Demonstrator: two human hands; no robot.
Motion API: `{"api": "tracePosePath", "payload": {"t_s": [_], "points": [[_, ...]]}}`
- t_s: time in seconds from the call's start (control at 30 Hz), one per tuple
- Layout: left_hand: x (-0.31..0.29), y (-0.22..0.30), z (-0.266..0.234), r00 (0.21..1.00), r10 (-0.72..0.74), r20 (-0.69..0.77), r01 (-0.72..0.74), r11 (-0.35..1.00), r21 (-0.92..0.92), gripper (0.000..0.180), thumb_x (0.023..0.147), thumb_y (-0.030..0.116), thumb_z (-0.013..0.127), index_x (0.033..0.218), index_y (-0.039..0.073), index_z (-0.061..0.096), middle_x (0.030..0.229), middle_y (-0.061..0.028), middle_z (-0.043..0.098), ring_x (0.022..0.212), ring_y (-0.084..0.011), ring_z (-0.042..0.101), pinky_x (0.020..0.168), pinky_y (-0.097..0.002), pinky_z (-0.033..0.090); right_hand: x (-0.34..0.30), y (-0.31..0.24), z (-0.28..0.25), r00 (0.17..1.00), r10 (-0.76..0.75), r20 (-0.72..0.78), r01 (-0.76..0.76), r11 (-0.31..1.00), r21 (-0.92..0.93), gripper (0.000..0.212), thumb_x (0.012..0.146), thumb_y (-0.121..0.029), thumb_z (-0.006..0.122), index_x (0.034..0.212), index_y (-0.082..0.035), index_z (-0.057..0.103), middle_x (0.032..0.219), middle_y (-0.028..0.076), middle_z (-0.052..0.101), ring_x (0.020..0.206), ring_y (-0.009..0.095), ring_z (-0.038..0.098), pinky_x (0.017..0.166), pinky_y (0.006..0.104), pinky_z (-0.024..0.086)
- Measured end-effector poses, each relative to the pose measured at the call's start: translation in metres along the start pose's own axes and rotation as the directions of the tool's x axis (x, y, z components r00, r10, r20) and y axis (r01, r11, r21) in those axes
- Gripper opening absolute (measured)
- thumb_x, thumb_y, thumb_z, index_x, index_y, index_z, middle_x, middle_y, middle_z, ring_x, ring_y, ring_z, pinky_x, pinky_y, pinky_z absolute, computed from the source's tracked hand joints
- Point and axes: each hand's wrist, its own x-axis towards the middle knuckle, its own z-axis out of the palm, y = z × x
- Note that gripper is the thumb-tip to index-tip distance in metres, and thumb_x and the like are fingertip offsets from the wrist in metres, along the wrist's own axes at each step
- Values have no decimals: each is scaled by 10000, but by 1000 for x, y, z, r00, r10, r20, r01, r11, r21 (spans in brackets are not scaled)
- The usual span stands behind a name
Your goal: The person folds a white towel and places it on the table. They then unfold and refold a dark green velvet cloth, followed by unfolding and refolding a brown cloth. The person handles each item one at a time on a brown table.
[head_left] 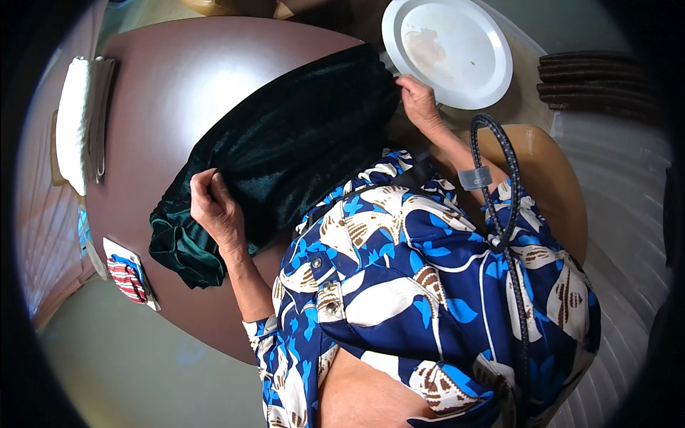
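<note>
From where I stand, the left hand and right hand pinch the dark-green velvet cloth over the glossy reddish-brown oval table; pulling evenly should smooth its bunched end.

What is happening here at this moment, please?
A person is holding a dark green velvety cloth. The left hand pinches it near its bunched end; the right hand grips it at the other end. The cloth lies partly over the brown table, and a round white tray is beyond the right hand.
</note>
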Motion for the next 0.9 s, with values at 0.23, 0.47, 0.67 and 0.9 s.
{"api": "tracePosePath", "payload": {"t_s": [0.23, 0.47, 0.67, 0.9], "points": [[21, 4, -37, 973, 132, -188, -125, 991, 46, 55, 818, 63, 528, 830, 12, 540, 699, -46, 541, 628, -118, 502, 584, -233, 424, 40, -38, -12, 976, 188, -108, -144, 935, 324, 133, 796, -109, 475, 819, -7, 557, 589, -17, 461, 548, 66, 426, 511, 217, 367], [81, -5, -116, 823, 343, -452, -215, 926, 311, 96, 797, 111, 582, 822, 19, 569, 724, -52, 581, 637, -117, 534, 600, -236, 454, 150, -149, -39, 870, -407, -278, 459, 874, 160, 121, 796, -44, 487, 691, 13, 503, 592, 62, 502, 552, 115, 483, 527, 242, 388], [159, -62, -76, 933, 212, -289, -59, 886, 460, 119, 805, 191, 553, 844, 82, 578, 720, -106, 595, 629, -205, 583, 588, -287, 460, 234, -121, 41, 891, -431, -143, 430, 902, -36, 111, 739, -100, 538, 670, -14, 529, 599, 105, 533, 577, 228, 536, 547, 322, 406], [144, -123, -46, 977, 21, -213, 34, 967, 253, 166, 796, 213, 554, 850, 58, 579, 713, -99, 598, 651, -191, 575, 624, -287, 446, 98, -132, 16, 813, -550, 191, 506, 829, 236, 144, 772, -132, 554, 657, -47, 571, 637, 75, 563, 571, 172, 555, 497, 252, 431]]}}
